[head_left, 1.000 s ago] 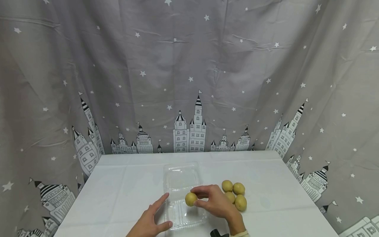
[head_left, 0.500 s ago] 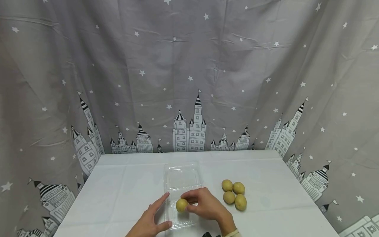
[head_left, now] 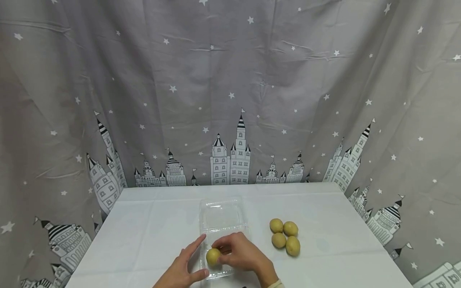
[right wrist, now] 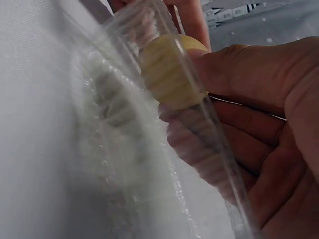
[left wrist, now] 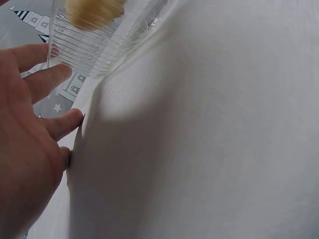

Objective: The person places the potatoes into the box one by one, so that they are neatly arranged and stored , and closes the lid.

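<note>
A clear plastic clamshell box (head_left: pixel 219 214) lies with its lid folded back on the white table. My right hand (head_left: pixel 240 252) pinches a small yellow potato (head_left: pixel 213 257) between thumb and fingers, low inside the box's near half, at its left side. Through the clear wall in the right wrist view, the potato (right wrist: pixel 167 72) and the fingertips show inside. Whether the potato touches the bottom I cannot tell. With fingers spread, my left hand (head_left: pixel 181 266) rests at the box's left edge; two of its fingertips touch the ribbed wall (left wrist: pixel 82 50) in the left wrist view.
Several more potatoes (head_left: pixel 279 240) sit in a cluster on the table to the right of the box. The white-covered table (head_left: pixel 155 224) ends at the back against a grey curtain (head_left: pixel 230 80) printed with castles and stars.
My right hand has carried the potato left and down, from over the middle of the box's near half into its left side. The left hand has stayed in place.
</note>
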`<state>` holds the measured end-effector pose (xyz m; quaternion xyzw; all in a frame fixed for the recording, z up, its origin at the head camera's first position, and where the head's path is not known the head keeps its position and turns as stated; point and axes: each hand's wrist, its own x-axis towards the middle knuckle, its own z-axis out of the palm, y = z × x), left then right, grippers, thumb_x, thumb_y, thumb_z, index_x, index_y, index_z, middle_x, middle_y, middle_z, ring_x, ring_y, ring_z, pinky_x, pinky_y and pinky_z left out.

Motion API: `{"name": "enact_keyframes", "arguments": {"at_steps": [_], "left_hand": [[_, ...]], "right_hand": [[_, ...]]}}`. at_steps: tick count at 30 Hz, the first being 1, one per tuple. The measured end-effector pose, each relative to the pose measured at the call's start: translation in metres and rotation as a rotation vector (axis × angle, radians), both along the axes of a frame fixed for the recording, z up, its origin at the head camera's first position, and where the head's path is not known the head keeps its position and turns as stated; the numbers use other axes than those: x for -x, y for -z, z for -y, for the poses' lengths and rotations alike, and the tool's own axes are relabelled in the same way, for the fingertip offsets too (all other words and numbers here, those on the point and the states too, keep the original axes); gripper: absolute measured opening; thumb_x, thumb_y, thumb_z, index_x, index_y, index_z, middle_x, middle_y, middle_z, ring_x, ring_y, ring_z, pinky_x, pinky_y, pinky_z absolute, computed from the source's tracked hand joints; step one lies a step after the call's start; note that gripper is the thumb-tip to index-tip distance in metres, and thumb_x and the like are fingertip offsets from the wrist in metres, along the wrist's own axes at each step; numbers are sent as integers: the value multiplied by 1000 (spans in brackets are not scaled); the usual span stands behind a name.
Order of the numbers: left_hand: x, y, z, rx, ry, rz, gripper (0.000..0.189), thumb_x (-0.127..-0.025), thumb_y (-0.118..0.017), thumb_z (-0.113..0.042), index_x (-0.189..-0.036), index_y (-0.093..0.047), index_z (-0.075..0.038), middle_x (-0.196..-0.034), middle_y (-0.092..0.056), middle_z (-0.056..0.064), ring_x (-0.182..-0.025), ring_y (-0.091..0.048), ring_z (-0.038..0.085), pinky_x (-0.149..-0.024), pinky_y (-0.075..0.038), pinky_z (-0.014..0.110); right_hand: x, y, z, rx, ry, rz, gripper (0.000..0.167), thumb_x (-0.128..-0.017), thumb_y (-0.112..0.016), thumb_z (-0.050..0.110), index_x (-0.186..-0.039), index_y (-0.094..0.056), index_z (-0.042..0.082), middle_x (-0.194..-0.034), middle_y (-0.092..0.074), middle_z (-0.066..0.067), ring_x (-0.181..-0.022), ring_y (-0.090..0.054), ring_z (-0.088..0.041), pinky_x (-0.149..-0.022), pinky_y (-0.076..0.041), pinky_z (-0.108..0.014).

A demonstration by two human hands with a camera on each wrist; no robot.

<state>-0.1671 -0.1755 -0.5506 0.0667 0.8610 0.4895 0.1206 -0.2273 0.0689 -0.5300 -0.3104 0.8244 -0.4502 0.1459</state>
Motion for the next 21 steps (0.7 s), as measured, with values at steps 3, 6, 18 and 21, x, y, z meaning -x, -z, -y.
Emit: {"name": "enact_keyframes", "arguments": {"at_steps": [3,6,18,21], "left_hand": [[-1,0,0,-9,8,-4,101,-87,-91,-41,-172,-39,-26,-176,-33,27,-158,-15,72,-114,-16,96],[-1,1,1,-20,16,-5,101,-87,-91,-40,-172,-38,-26,-177,-32,27,-159,-13,71,-115,-13,95],[3,2,0,8,5,-3,101,-86,-91,-42,-172,-39,-24,-176,-34,27,-159,-22,67,-116,-19,93],[4,2,-1,7,9,-2,101,-86,-91,-41,-171,-39,-23,-176,-34,27,-159,-22,67,-116,-19,93]], "right_hand": [[-1,3,4,-6,-19,-16,33,-86,-86,4,-118,-83,12,-111,-82,12,-97,-73,6,-90,-61,-16],[-4,7,8,-30,-35,-62,32,-86,-87,5,-116,-84,12,-107,-82,12,-94,-72,8,-88,-60,-14],[-7,5,9,-92,-40,-114,29,-84,-92,10,-112,-87,15,-97,-82,17,-85,-68,12,-81,-58,-11],[-8,4,7,-71,-45,-67,28,-84,-93,10,-111,-87,13,-96,-83,15,-82,-70,12,-78,-59,-11]]}}
